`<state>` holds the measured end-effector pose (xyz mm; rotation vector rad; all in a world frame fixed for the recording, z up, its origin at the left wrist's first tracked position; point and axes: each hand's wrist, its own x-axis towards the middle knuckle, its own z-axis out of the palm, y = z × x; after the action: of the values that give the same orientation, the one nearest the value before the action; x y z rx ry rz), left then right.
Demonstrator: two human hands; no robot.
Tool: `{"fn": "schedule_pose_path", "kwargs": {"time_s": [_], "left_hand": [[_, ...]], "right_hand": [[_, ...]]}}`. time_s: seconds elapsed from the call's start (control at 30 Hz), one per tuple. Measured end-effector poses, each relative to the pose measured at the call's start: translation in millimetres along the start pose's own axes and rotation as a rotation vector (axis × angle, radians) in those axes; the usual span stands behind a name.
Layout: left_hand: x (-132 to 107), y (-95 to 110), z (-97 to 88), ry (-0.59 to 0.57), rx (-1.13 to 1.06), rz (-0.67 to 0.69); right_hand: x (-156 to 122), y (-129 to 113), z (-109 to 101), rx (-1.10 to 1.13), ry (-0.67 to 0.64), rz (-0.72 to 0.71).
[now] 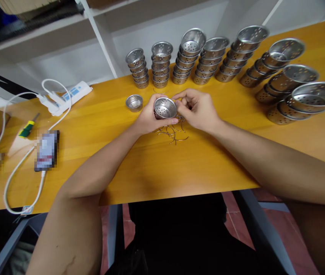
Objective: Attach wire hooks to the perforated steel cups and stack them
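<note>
My left hand (147,120) is wrapped round a small perforated metal cup (164,108), held tilted with its mouth toward me above the yellow wooden table (156,168). My right hand (198,109) is closed in a pinch at the cup's right rim, holding something thin that I cannot make out. A pile of thin wire handles (174,133) lies on the table just under both hands. A single metal cup (134,102) stands upright to the left of my left hand.
Several stacks of perforated metal cups (192,57) line the back of the table and curve to the right edge (302,95). On the left lie a white power strip (69,95) with cable, a green-yellow screwdriver (28,128) and a phone (46,150). White shelving (99,42) rises behind.
</note>
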<state>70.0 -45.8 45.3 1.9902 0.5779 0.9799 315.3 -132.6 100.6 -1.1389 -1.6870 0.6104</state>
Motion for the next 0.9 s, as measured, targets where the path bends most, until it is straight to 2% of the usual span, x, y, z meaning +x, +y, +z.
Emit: {"fn": "schedule_pose_path", "kwargs": {"time_s": [0.17,0.43,0.53,0.6,0.73,0.9], "left_hand": [[-0.7,7.9,2.3,0.015,0.007,-0.004],[-2.9,19.3,0.8,0.023,0.164,0.003],[-3.6,19.6,2.2,0.009,0.139,0.0],[-3.4,18.2,2.5,0.002,0.064,-0.022],[-2.0,15.3,-1.1,0.01,-0.121,-0.155],[-0.8,13.8,-7.4,-0.034,-0.147,-0.182]], "right_hand": [[0.0,2.8,1.1,-0.017,-0.011,0.016],[-2.0,-0.3,9.3,-0.048,-0.011,0.023],[-2.6,-2.3,11.2,-0.005,-0.005,0.021],[-2.4,-5.2,7.8,0.047,-0.028,0.009],[-1.0,-13.5,-8.6,0.148,-0.173,0.007],[2.0,-17.0,-22.1,0.165,-0.232,-0.01]]}}
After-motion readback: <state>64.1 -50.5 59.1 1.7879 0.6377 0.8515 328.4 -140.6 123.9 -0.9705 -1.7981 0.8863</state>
